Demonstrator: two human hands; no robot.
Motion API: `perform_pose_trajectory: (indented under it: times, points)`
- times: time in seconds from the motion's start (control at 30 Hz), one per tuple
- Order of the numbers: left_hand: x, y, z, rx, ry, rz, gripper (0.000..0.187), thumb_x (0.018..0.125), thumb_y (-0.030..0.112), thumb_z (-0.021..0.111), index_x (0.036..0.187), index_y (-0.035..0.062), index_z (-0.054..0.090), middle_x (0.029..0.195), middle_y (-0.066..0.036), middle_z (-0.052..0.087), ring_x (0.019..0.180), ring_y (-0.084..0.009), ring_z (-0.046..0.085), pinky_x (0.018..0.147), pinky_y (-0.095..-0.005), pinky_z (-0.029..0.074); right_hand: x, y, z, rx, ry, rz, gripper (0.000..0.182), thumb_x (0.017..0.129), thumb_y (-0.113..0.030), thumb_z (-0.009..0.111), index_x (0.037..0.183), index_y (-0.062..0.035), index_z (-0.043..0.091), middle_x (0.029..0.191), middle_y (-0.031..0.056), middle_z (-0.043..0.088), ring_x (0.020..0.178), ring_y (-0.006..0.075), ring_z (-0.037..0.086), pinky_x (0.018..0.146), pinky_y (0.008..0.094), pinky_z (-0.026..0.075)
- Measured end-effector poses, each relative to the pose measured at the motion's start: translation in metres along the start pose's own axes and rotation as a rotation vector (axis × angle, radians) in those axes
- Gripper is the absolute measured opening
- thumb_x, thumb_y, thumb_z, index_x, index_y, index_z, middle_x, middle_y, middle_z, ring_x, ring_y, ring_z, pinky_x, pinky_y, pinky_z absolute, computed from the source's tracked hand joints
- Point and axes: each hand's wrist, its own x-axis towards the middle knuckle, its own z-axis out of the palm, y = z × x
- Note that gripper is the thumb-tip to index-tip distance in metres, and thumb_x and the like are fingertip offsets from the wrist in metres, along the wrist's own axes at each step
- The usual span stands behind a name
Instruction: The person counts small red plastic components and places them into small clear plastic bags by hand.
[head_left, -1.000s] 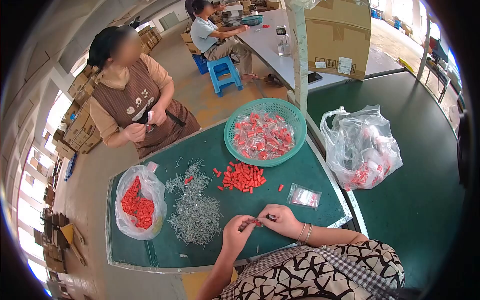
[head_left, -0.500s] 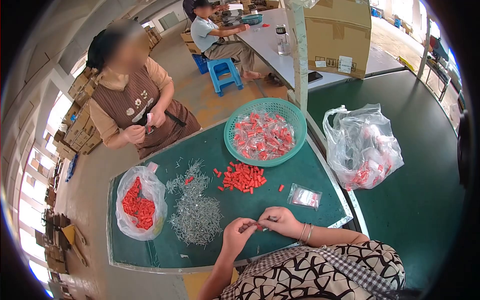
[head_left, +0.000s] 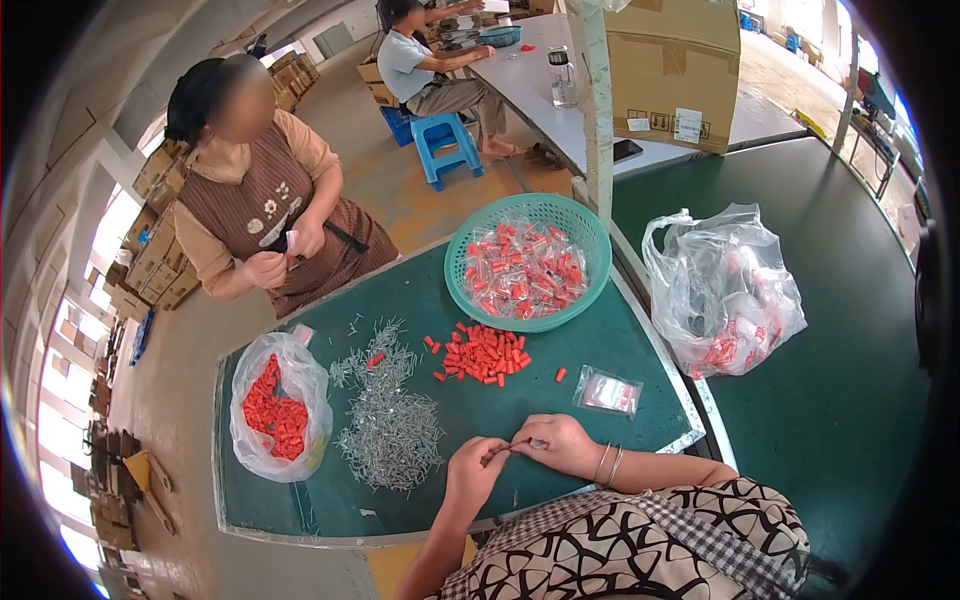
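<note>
My left hand (head_left: 474, 474) and my right hand (head_left: 562, 446) meet fingertip to fingertip above the front of the green table. Both are closed in a pinch; whatever is between the fingertips is too small and covered to make out. A small greyish bit (head_left: 538, 443) shows among the fingers of my right hand. Left of my hands lies a heap of thin metal screws or nails (head_left: 395, 440). Beyond them is a pile of small red plastic tubes (head_left: 485, 355), with one loose red tube (head_left: 561, 375) apart. A flat clear packet (head_left: 608, 391) lies beyond my right hand.
A green basket (head_left: 460, 285) holds clear packets with red pieces. A white plastic bag (head_left: 318, 430) of red tubes stands left. Another clear bag (head_left: 690, 300) lies right, beside a post (head_left: 600, 130). A co-worker (head_left: 265, 190) stands across the table; another person (head_left: 405, 70) sits farther back.
My pinched fingertips have shifted slightly, and the red bit seen between them before is now covered. The co-worker's head has turned a little, hands still together. The view has moved slightly.
</note>
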Motion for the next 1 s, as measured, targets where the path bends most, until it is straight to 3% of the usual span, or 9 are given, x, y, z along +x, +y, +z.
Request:
perform_pose_trajectory:
  times: [0.17, 0.4, 0.6, 1.0]
  points:
    - [0.002, -0.002, 0.003, 0.139, 0.039, 0.102, 0.011, 0.081, 0.002, 0.069, 0.092, 0.0007, 0.067, 0.084, -0.011, 0.064, 0.069, -0.0205, 0.064, 0.062, -0.0302, 0.050, -0.001, -0.003, -0.001, 0.044, -0.026, 0.117, 0.009, 0.083, -0.012, 0.069, 0.090, -0.0064, 0.070, 0.084, 0.0083, 0.065, 0.073, 0.0262, 0.065, 0.064, 0.0349, 0.053]
    - [0.004, -0.012, 0.008, 0.241, 0.106, 0.237, 0.011, 0.080, 0.001, 0.070, 0.090, 0.0019, 0.067, 0.083, -0.011, 0.064, 0.066, -0.0231, 0.064, 0.060, -0.0319, 0.051, -0.003, -0.001, 0.001, -0.015, -0.024, 0.130, 0.010, 0.084, -0.015, 0.067, 0.090, -0.0070, 0.070, 0.084, 0.0087, 0.065, 0.074, 0.0271, 0.065, 0.066, 0.0361, 0.053]
    - [0.002, -0.008, 0.007, 0.094, 0.072, 0.131, 0.011, 0.080, 0.001, 0.071, 0.090, 0.0008, 0.067, 0.082, -0.010, 0.064, 0.067, -0.0206, 0.065, 0.061, -0.0292, 0.052, -0.002, -0.001, 0.000, -0.029, -0.017, 0.080, 0.008, 0.084, -0.013, 0.066, 0.089, -0.0070, 0.069, 0.084, 0.0089, 0.064, 0.074, 0.0285, 0.064, 0.065, 0.0376, 0.052]
    - [0.006, 0.001, 0.007, 0.135, 0.062, 0.113, 0.010, 0.079, 0.000, 0.070, 0.088, -0.0001, 0.065, 0.081, -0.010, 0.064, 0.066, -0.0183, 0.065, 0.061, -0.0285, 0.053, -0.004, 0.004, 0.004, -0.034, 0.041, 0.012, 0.009, 0.084, -0.010, 0.064, 0.093, -0.0075, 0.068, 0.087, 0.0090, 0.064, 0.074, 0.0292, 0.064, 0.065, 0.0380, 0.052]
